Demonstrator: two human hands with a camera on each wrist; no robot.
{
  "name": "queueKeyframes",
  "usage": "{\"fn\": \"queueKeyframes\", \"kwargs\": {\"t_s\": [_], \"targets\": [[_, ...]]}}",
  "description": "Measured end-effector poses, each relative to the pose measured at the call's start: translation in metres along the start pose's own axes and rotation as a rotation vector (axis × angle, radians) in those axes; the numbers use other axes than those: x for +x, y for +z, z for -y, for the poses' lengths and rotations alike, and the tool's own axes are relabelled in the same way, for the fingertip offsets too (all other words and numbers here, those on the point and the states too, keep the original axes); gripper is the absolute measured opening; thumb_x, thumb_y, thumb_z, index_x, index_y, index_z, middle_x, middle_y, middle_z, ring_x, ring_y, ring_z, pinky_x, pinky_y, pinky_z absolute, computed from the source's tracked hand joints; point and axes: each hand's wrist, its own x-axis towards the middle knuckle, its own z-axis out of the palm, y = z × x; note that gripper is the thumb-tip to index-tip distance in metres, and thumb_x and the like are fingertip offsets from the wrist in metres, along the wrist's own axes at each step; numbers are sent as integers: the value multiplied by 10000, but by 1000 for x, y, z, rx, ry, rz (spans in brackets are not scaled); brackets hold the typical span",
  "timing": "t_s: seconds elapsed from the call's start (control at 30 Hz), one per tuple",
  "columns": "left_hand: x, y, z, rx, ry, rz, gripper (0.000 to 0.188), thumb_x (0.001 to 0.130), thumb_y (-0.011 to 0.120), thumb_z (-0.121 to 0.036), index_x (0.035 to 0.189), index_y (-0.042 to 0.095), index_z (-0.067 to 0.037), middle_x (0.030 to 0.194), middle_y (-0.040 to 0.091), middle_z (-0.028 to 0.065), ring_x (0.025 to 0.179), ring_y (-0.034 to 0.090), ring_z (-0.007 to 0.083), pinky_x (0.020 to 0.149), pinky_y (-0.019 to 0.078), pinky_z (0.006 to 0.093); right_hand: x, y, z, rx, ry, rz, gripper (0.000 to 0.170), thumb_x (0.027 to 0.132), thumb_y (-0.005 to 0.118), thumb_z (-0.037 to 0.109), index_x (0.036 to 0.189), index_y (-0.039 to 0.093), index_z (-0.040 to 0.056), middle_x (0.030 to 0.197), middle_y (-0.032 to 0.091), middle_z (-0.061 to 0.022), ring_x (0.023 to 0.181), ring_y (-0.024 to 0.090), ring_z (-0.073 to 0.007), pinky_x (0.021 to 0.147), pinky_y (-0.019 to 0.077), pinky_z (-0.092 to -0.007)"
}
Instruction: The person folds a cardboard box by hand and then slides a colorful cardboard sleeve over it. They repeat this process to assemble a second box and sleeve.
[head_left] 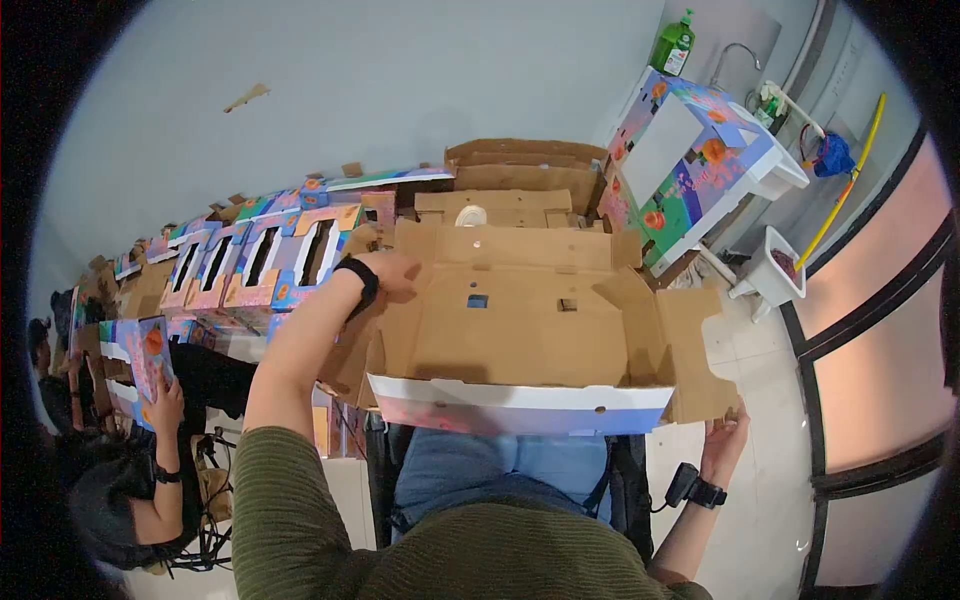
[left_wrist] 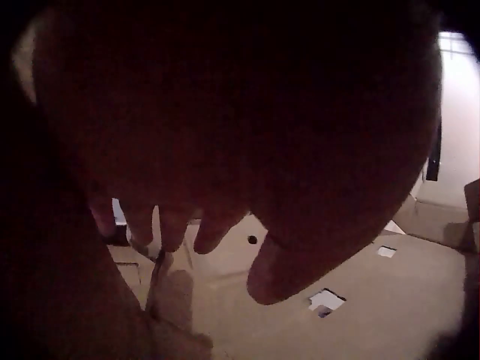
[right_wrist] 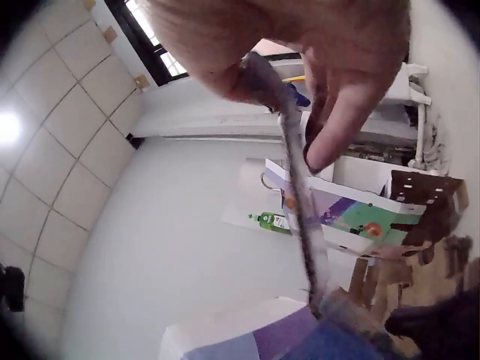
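Observation:
An open cardboard box (head_left: 530,330), brown inside with a pink-and-blue printed front wall, lies across the person's lap. At its far left corner is the left hand (head_left: 390,270). In the left wrist view, this dark, shadowed hand (left_wrist: 225,150) has its fingers extended by the box's fold and the thumb apart over the brown inside (left_wrist: 375,289). The right hand (head_left: 724,446) grips the outer edge of the box's right side flap (head_left: 690,350). In the right wrist view, the flap (right_wrist: 300,202) shows edge-on between thumb and fingers of the right hand (right_wrist: 322,67).
Several printed boxes with slots (head_left: 265,255) line the wall at left, and brown cardboard boxes (head_left: 520,165) stand just beyond. At right are a tall printed box (head_left: 680,150), a green bottle (head_left: 675,45) and a white basin (head_left: 775,270). Another person (head_left: 120,490) sits at left holding a printed box.

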Motion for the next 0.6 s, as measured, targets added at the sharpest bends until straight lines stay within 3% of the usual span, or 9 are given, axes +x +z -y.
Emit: {"fn": "queueKeyframes", "kwargs": {"t_s": [0.1,0.2,0.3,0.33,0.4,0.43,0.53,0.6], "targets": [[-11,13,20,-92,10,-28,698,909,673,-462,1446,518,-45,1369,623,183,1282,566,315,1066,445,366,-8,-8,5,-120,-12,-59,453,1039,556,258,1445,472,76,1314,621,-91,1234,589,-214,964,515,-389],[-37,8,22,-404,115,89,691,961,620,-491,1455,507,-22,1412,602,160,1285,563,274,1089,421,345,-14,-19,7,-276,18,40,443,1030,565,196,1451,475,92,1290,622,-87,1186,598,-191,922,519,-352],[-94,-11,-48,-280,311,148,673,1005,558,-503,1475,487,-27,1466,547,179,1356,503,290,1138,374,370,-15,-4,12,-399,-40,-28,407,1037,531,154,1435,484,82,1256,628,-90,1144,607,-194,924,519,-347],[-105,-7,-61,-287,360,183,688,1010,544,-515,1491,470,-30,1502,515,191,1396,472,307,1161,354,387,-19,11,16,-504,-189,-38,391,1040,513,141,1426,491,75,1245,635,-95,1144,609,-196,929,518,-351],[-127,2,-84,-359,516,259,674,986,579,-526,1431,527,-23,1380,606,169,1285,553,283,1099,409,359,-24,50,22,-704,-499,-43,365,1046,477,114,1407,507,62,1222,650,-104,1146,613,-200,939,517,-359],[-139,5,-95,-392,594,295,669,974,596,-532,1401,556,-19,1318,651,158,1230,594,271,1067,437,345,-30,68,29,-807,-607,-2,372,1020,488,79,1387,526,38,1239,650,-141,1160,618,-248,988,497,-390],[-180,1,-128,-77,575,378,637,954,617,-485,1392,563,-26,1238,680,187,1136,642,325,988,493,377,-43,117,48,-1170,-996,388,421,951,560,51,1371,545,33,1247,647,-180,1177,618,-317,1016,485,-431],[-195,17,-125,-131,658,222,594,928,636,-428,1359,580,-24,1172,692,207,1067,659,360,931,513,408,-51,161,59,-1241,-1100,698,508,889,671,113,1372,537,29,1243,642,-205,1179,611,-374,1053,468,-473]]}}
